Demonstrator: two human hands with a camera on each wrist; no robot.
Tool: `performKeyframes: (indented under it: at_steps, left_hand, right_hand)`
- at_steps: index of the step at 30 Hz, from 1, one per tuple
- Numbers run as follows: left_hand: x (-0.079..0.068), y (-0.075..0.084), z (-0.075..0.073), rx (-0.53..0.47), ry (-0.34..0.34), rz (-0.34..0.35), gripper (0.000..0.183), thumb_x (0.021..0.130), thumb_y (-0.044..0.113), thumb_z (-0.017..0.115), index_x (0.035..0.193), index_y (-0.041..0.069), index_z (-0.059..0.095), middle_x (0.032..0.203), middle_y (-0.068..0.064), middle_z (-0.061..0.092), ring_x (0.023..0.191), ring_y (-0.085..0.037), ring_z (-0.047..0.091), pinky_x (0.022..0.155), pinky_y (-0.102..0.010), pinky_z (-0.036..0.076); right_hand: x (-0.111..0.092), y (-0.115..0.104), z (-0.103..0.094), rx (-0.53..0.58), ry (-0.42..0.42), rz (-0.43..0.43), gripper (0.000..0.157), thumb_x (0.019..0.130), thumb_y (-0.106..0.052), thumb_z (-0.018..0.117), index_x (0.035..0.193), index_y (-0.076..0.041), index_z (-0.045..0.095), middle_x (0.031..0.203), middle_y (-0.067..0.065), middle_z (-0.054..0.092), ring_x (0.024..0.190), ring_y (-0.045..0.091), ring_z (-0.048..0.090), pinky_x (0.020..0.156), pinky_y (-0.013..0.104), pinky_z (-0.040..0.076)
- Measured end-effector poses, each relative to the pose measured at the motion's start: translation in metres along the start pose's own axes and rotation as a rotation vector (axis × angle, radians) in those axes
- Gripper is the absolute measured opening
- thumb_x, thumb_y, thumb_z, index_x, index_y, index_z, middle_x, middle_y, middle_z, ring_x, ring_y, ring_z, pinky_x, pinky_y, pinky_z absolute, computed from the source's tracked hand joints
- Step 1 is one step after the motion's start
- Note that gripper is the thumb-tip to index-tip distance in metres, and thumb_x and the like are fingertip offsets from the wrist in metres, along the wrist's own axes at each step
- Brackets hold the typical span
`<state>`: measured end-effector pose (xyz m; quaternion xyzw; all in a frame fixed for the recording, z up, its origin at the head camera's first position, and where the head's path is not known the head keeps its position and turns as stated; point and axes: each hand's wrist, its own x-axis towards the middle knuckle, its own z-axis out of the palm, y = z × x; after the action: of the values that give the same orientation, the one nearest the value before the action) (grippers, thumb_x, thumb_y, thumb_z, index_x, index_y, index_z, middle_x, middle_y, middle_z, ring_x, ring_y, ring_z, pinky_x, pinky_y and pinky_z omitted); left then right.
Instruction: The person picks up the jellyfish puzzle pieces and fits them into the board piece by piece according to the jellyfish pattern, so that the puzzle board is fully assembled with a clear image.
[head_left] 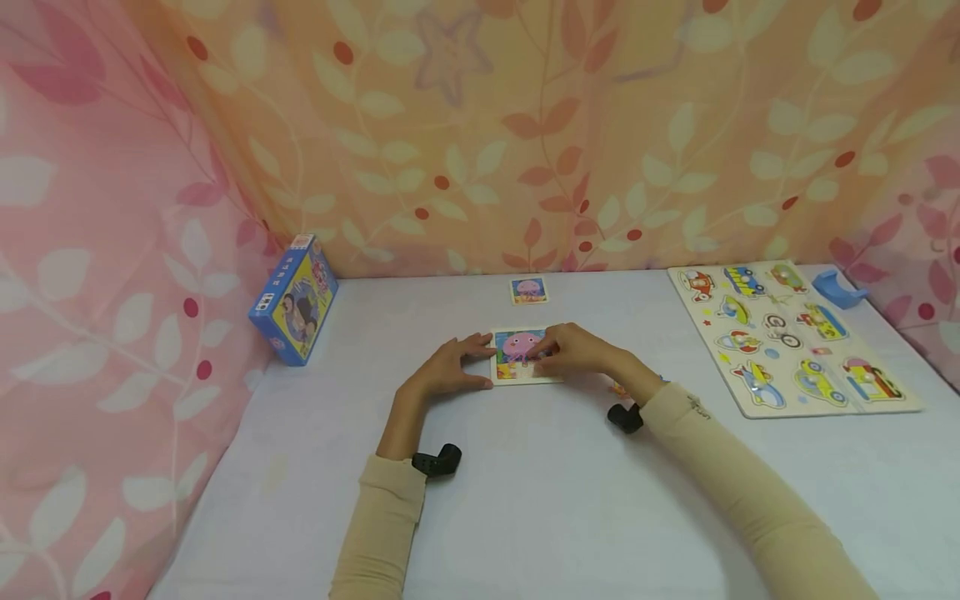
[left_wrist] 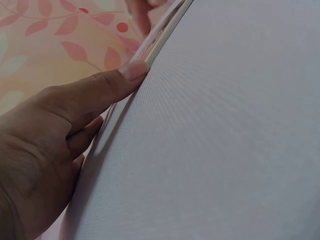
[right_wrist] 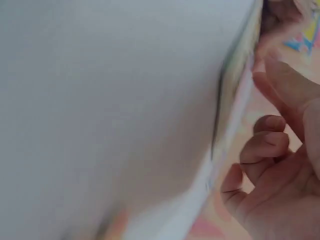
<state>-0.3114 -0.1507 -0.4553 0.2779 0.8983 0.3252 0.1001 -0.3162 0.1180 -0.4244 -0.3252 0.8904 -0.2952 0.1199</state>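
A small jigsaw board [head_left: 507,377] showing a pink octopus lies flat at the middle of the table. My left hand [head_left: 444,367] steadies it from the left, its spread thumb and fingers along that edge. In the left wrist view the thumb [left_wrist: 112,85] presses against the board's rim. My right hand [head_left: 576,348] reaches over the right half, thumb and index fingertips close together on the picture, pinching a puzzle piece mostly hidden by them. The right wrist view shows its other fingers [right_wrist: 265,145] curled beside the board. Pale bare backing shows along the board's lower part.
Loose colourful pieces [head_left: 618,389] lie beneath the right wrist. A small octopus picture card [head_left: 529,290] lies behind the board. At left stands a blue box [head_left: 294,300]; at right lie a large vehicle puzzle board [head_left: 795,342] and a blue plastic piece [head_left: 838,290]. Patterned curtains surround the table.
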Motion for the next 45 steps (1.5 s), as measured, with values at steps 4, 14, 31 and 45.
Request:
performKeyframes:
  at_steps: [4, 14, 31, 45]
  left_hand:
    - [0.001, 0.002, 0.002, -0.018, -0.002, 0.006, 0.055, 0.073, 0.031, 0.077, 0.123, 0.016, 0.06, 0.148, 0.004, 0.035, 0.141, -0.016, 0.022, 0.118, -0.041, 0.005]
    - [0.001, -0.003, 0.002, -0.014, 0.014, -0.003, 0.055, 0.071, 0.032, 0.078, 0.121, 0.018, 0.062, 0.147, 0.005, 0.035, 0.141, -0.017, 0.021, 0.117, -0.043, 0.005]
    - [0.003, 0.0, 0.003, -0.033, 0.011, -0.028, 0.051, 0.072, 0.03, 0.077, 0.119, 0.018, 0.063, 0.147, 0.006, 0.035, 0.142, -0.016, 0.019, 0.117, -0.044, 0.004]
    - [0.002, -0.001, 0.003, -0.038, 0.011, -0.015, 0.051, 0.071, 0.029, 0.078, 0.118, 0.018, 0.063, 0.147, 0.004, 0.036, 0.141, -0.016, 0.021, 0.117, -0.043, 0.003]
  right_hand:
    - [-0.039, 0.01, -0.017, -0.054, 0.041, 0.059, 0.033, 0.079, -0.024, 0.071, 0.108, -0.008, 0.07, 0.069, -0.002, 0.047, 0.064, 0.012, 0.039, 0.056, 0.022, 0.03]
    - [-0.117, 0.037, -0.031, -0.271, 0.109, 0.184, 0.031, 0.073, -0.029, 0.076, 0.1, -0.014, 0.07, 0.072, -0.004, 0.051, 0.063, 0.01, 0.041, 0.062, 0.026, 0.029]
    - [-0.117, 0.042, -0.023, -0.359, 0.17, 0.097, 0.021, 0.071, -0.023, 0.075, 0.087, -0.013, 0.066, 0.073, -0.008, 0.055, 0.061, 0.005, 0.042, 0.062, 0.025, 0.031]
    - [-0.069, 0.003, -0.015, -0.339, 0.109, 0.021, 0.017, 0.073, -0.021, 0.071, 0.087, -0.013, 0.066, 0.071, -0.004, 0.055, 0.065, 0.007, 0.042, 0.067, 0.027, 0.031]
